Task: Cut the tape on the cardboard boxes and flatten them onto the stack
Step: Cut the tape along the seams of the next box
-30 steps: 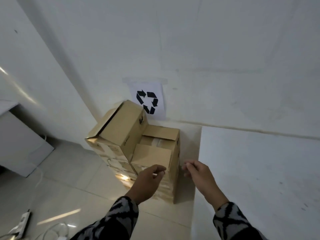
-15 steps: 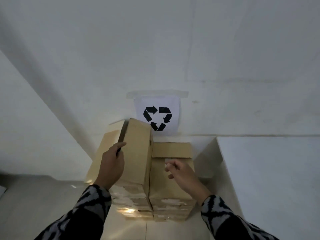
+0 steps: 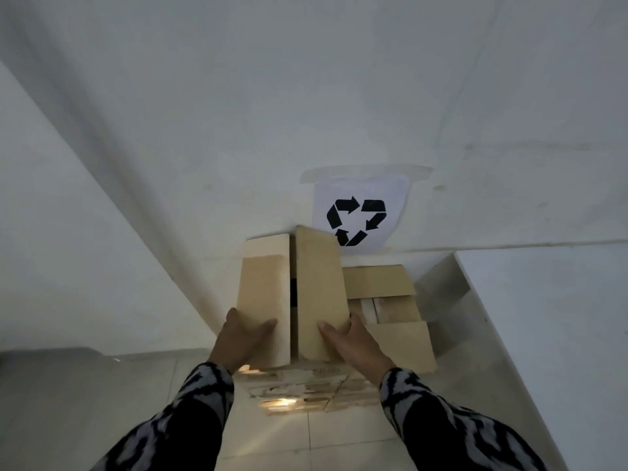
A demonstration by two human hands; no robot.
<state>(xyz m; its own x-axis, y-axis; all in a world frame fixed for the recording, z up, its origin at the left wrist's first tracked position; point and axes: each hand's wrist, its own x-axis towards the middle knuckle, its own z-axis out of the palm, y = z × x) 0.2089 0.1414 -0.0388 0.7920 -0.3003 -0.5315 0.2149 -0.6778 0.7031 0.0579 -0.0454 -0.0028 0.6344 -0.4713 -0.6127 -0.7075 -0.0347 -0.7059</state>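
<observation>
A tan cardboard box stands on top of a stack of flattened cardboard against the white wall. Its two top flaps are parted by a dark gap down the middle. My left hand lies on the left flap's near end with fingers spread. My right hand lies on the right flap's near end, fingers straight. Beside it on the right, another cardboard box lies lower with its flaps open. No cutting tool shows in either hand.
A paper sheet with a black recycling symbol is taped to the wall behind the boxes. A white counter rises on the right, close to the stack. Tiled floor lies in front.
The view came closer over the stack. My right hand moved from the right-hand box onto the tall box's right flap, and my left hand slid down to the left flap's near end.
</observation>
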